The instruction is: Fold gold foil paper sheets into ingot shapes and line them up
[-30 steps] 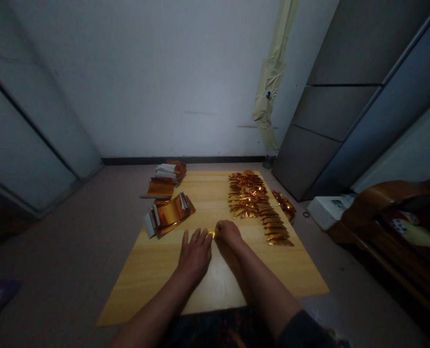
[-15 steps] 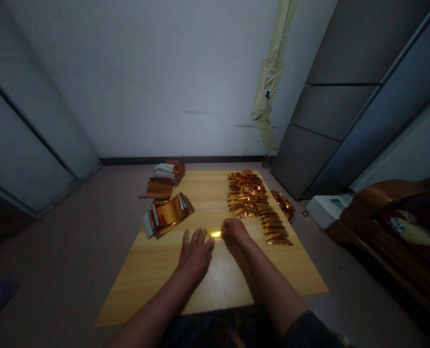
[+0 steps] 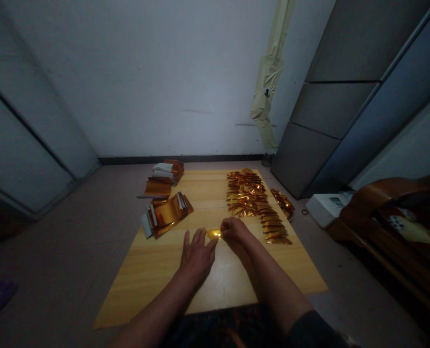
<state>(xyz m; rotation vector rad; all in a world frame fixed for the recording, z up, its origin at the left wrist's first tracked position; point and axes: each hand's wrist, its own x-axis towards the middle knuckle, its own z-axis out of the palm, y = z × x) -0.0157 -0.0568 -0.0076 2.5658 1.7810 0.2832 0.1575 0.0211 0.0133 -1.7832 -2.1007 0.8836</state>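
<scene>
A small strip of shiny gold foil paper (image 3: pixel 214 234) lies on the wooden board between my two hands. My left hand (image 3: pixel 197 251) rests on the board with its fingers spread, the fingertips touching the foil's left end. Bent fingers of my right hand (image 3: pixel 233 228) pinch the foil's right end. To the left are stacked gold foil sheets (image 3: pixel 169 210) with pale backing, curled up at the ends. Folded gold foil pieces (image 3: pixel 274 224) stand in an overlapping row on the right.
The wooden board (image 3: pixel 145 275) lies low in front of me. Behind the first stack sits another pile of foil sheets (image 3: pixel 159 187). More foil pieces (image 3: pixel 283 203) lie off the board's right edge. A grey refrigerator (image 3: pixel 309 140), a white box (image 3: pixel 325 209) and a wooden seat (image 3: pixel 374 237) stand at the right.
The foil between my hands has shifted shape a little and shines less brightly. My left thumb has moved slightly right, toward the foil. My right hand keeps its pinch.
</scene>
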